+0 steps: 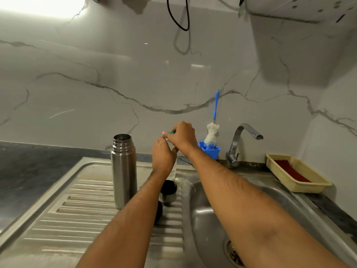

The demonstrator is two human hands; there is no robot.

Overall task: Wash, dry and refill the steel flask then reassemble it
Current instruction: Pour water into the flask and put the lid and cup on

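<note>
Steel flask [123,171] stands upright, uncapped, on the draining board [63,209]

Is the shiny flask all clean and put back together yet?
Not yet. The steel flask stands open on the draining board, its cup and a dark lid off beside it. Both hands, left hand and right hand, are working a clear bottle's green cap. I cannot tell whether washing is done; refilling and reassembling are left.

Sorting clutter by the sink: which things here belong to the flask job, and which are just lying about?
Job: steel flask, open; its cup; dark cap; clear bottle under both hands; bottle brush; tap.
Lying about: yellow basket; hanging cable.
</note>
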